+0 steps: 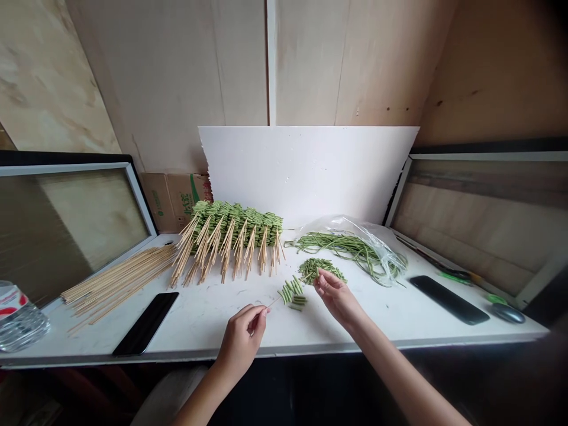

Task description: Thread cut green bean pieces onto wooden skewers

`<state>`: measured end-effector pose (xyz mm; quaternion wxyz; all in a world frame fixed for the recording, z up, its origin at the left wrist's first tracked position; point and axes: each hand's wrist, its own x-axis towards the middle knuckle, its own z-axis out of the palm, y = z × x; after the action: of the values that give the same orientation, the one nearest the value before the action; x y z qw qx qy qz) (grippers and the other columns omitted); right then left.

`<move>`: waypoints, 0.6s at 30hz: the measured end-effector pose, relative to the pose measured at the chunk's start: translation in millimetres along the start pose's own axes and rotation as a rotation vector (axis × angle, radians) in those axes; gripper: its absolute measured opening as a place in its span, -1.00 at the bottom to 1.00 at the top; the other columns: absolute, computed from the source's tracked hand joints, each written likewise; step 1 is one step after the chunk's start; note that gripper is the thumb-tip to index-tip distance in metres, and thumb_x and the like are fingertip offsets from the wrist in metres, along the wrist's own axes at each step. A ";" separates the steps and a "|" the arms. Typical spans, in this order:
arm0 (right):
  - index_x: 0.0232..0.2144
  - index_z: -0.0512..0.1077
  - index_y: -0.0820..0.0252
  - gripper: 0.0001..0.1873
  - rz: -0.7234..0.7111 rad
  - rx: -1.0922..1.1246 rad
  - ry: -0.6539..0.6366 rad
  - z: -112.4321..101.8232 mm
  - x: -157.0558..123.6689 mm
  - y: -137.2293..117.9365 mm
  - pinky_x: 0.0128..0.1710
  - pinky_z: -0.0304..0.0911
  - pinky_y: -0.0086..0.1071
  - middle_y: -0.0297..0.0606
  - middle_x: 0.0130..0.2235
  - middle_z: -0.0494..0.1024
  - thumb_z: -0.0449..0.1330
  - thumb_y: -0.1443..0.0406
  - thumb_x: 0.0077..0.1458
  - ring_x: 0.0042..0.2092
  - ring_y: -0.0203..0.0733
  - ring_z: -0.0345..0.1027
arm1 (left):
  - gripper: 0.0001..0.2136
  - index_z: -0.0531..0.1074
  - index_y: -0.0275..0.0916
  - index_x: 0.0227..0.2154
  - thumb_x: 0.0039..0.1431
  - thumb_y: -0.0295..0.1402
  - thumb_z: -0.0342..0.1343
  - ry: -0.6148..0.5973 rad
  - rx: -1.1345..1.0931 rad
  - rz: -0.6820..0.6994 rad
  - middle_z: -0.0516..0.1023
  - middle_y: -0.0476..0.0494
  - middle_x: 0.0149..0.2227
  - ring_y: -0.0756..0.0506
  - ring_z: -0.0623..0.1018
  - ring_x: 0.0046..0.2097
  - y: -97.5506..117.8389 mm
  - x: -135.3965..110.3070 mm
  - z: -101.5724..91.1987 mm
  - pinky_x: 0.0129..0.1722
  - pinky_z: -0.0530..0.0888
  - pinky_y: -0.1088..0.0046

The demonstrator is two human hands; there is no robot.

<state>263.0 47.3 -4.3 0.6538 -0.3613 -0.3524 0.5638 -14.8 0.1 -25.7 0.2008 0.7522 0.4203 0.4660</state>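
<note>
My left hand (244, 331) pinches the end of a thin bamboo skewer (274, 302) over the front of the table. A row of cut green bean pieces (290, 290) lines up along its far part. Just below that row lie a few loose bean pieces (298, 304). My right hand (333, 293), to the right, has its thumb and fingers closed on a short bean piece (317, 271). Behind its fingertips is a pile of cut bean pieces (326, 266), partly hidden by the hand.
Filled bean skewers (239, 228) are stacked at the back left, beside bare bamboo skewers (128, 275). Long whole beans (341, 244) lie in a clear plastic bag (377, 236). A black phone (147, 322), a water bottle (20, 316), a dark flat case (448, 299) and a mouse (508, 312) sit around.
</note>
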 end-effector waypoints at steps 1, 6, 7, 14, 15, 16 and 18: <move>-0.25 0.67 -0.04 -0.52 0.001 -0.006 -0.016 1.0 -1.3 0.2 0.10 0.35 -0.15 -0.32 -0.30 0.63 0.63 0.11 -0.31 -0.16 -0.10 0.49 | -0.75 0.55 -0.22 -0.21 0.46 -0.29 -0.02 -0.003 0.006 0.003 0.50 -0.10 -0.38 -0.04 0.44 -0.40 -0.3 0.1 -0.4 -0.38 0.38 0.49; -0.23 0.66 -0.03 -0.60 -0.016 -0.018 -0.117 6.0 -7.8 -2.0 0.11 0.36 -0.17 -0.31 -0.26 0.62 0.58 0.07 -0.16 -0.14 -0.11 0.49 | -0.76 0.55 -0.22 -0.27 0.44 -0.30 0.00 -0.016 0.081 0.032 0.42 -0.06 -0.43 -0.03 0.38 -0.43 -0.4 3.2 -7.1 -0.40 0.33 0.48; -0.23 0.66 -0.02 -0.60 -0.010 -0.010 -0.117 7.1 -8.7 -2.9 0.12 0.36 -0.17 -0.31 -0.25 0.62 0.58 0.07 -0.15 -0.13 -0.11 0.50 | -0.75 0.54 -0.22 -0.28 0.44 -0.30 0.00 -0.020 0.090 0.036 0.41 -0.05 -0.44 -0.03 0.37 -0.43 -0.1 3.8 -8.5 -0.40 0.32 0.48; -0.19 0.67 0.05 -0.56 0.087 0.064 -0.148 12.8 -13.7 -7.2 0.26 0.27 -0.19 -0.28 -0.17 0.65 0.61 0.13 -0.17 -0.03 -0.10 0.52 | -0.74 0.54 -0.23 -0.30 0.44 -0.29 -0.01 -0.038 0.074 0.028 0.40 -0.06 -0.43 -0.03 0.37 -0.42 0.7 4.2 -10.1 -0.40 0.31 0.48; -0.19 0.67 0.06 -0.56 0.095 0.066 -0.166 13.0 -14.4 -7.5 0.27 0.26 -0.19 -0.27 -0.17 0.65 0.61 0.14 -0.16 -0.03 -0.11 0.52 | -0.74 0.54 -0.23 -0.29 0.44 -0.29 -0.01 -0.037 0.070 0.024 0.40 -0.06 -0.43 -0.03 0.36 -0.42 0.8 4.2 -9.9 -0.40 0.31 0.48; -0.18 0.66 0.07 -0.56 0.098 0.067 -0.180 13.1 -15.0 -7.7 0.27 0.26 -0.20 -0.27 -0.17 0.65 0.61 0.14 -0.15 -0.03 -0.12 0.52 | -0.74 0.54 -0.23 -0.29 0.44 -0.29 -0.01 -0.037 0.068 0.021 0.40 -0.06 -0.43 -0.03 0.36 -0.42 0.9 4.2 -9.7 -0.40 0.30 0.47; -0.18 0.66 0.07 -0.58 0.096 0.066 -0.194 13.0 -15.9 -8.2 0.23 0.28 -0.20 -0.27 -0.18 0.65 0.60 0.15 -0.12 -0.04 -0.12 0.51 | -0.74 0.54 -0.23 -0.30 0.44 -0.29 -0.01 -0.034 0.071 0.020 0.39 -0.05 -0.44 -0.03 0.35 -0.43 1.4 4.4 -9.8 -0.40 0.30 0.47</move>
<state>253.8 31.6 8.3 0.6004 -0.2999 -0.3776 0.6380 -21.7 2.0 -17.6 0.1763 0.7709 0.4257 0.4398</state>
